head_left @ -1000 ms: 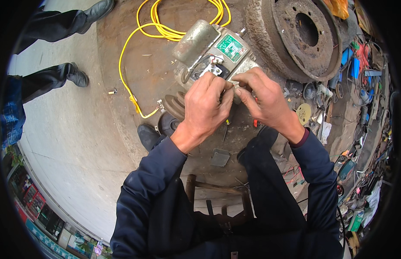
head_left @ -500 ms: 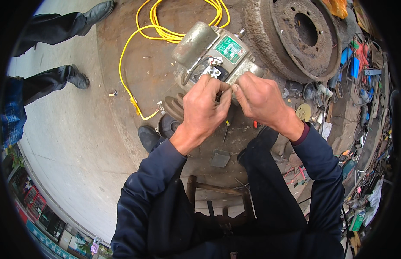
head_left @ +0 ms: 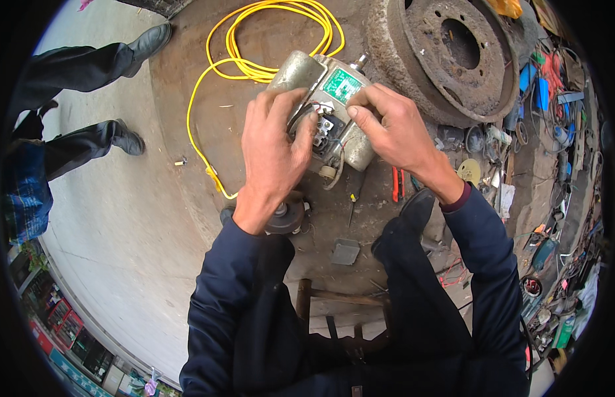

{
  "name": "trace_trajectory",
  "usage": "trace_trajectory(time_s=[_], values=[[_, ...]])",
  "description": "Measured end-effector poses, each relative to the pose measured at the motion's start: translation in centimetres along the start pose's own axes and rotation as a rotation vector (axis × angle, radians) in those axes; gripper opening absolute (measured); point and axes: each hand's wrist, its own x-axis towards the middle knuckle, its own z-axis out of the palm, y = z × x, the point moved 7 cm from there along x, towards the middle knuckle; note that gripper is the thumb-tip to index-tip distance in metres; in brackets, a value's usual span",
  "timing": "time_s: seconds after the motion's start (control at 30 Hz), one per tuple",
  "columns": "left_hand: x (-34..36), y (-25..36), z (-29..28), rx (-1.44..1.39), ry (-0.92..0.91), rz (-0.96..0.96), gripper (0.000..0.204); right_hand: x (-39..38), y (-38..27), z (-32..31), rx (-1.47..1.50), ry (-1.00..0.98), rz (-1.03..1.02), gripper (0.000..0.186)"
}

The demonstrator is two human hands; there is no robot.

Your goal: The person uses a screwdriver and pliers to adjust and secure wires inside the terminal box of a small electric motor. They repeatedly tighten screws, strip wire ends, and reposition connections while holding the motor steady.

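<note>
Fingers on my left hand [head_left: 272,144] stand apart, can't tell if my right hand [head_left: 401,135] pinches anything; boxy silvery-grey metal motor [head_left: 330,99] sits between them, so I'd go light around its exposed black terminal block [head_left: 324,127].

We're in an open-air repair workshop: electric motor [head_left: 342,86] on stained ground [head_left: 218,126], rusty wheel rim [head_left: 416,69], screwdriver [head_left: 355,192], scrap heap [head_left: 563,135] on our right.

left hand [head_left: 271,149] and right hand [head_left: 401,137] flank a grey motor [head_left: 330,124], perhaps touching it.
</note>
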Motion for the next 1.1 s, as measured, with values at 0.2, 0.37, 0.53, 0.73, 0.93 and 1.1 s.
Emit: trace_trajectory(time_s=[0.2,0.37,0.53,0.73,0.93,1.1], values=[[2.4,-0.6,2.2,0.015,-0.351,0.003,0.032,2.2,0.5,2.0,0.009,-0.126,-0.048,0.026],[2.3,-2.2,2.3,-0.084,-0.350,-0.177,0.030,4.0,0.8,2.8,0.050,-0.201,0.023,0.030],[2.3,-4.0,1.4,-0.464,-0.340,-0.443,0.036,5.7,1.4,3.5,0.263,-0.258,0.217,0.043],[1.0,-3.2,1.0,-0.594,-0.395,-0.440,0.043,5.1,1.3,4.8,0.511,-0.328,0.310,0.041],[0.4,-3.2,1.3,-0.435,-0.307,-0.389,0.039,2.8,3.1,1.3,0.364,-0.166,0.287,0.039],[-0.2,-3.3,0.8,-0.411,-0.251,-0.367,0.028,-5.9,12.2,-4.2,0.194,-0.002,0.662,0.029]])
